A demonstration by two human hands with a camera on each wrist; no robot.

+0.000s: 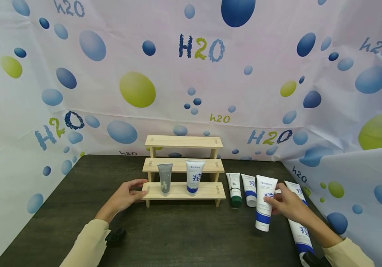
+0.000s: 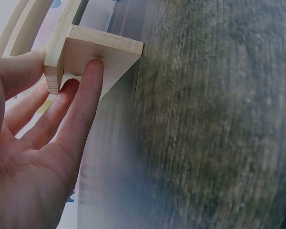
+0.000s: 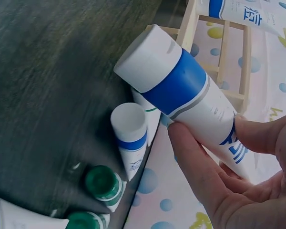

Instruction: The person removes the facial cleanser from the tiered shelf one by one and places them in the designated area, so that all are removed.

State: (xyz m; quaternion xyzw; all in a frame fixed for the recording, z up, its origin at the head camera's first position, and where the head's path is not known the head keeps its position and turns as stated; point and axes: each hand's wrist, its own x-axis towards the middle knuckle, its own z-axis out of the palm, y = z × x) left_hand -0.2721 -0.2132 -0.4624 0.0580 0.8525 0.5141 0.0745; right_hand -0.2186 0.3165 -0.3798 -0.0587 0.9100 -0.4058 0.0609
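Note:
A three-step wooden display stand point(image 1: 184, 141) is at the back middle of the dark table. My left hand point(image 1: 124, 196) grips the left end of its lowest step; in the left wrist view the thumb is on one side of the board and fingers point(image 2: 88, 95) touch its underside and leg. On that step stand a small grey tube point(image 1: 165, 180) and a white tube with a blue band point(image 1: 195, 176). To the right of the stand, my right hand point(image 1: 289, 204) pinches a larger white, blue-banded tube point(image 1: 263, 213), cap point(image 3: 148, 57) downward, between thumb and fingers.
A green-capped tube point(image 1: 234, 189) and a small white-capped tube point(image 1: 250, 189) lie right of the stand. Larger white tubes point(image 1: 301, 237) lie along the table's right edge, partly behind the right arm. A printed cloth backdrop point(image 1: 177, 81) surrounds the table.

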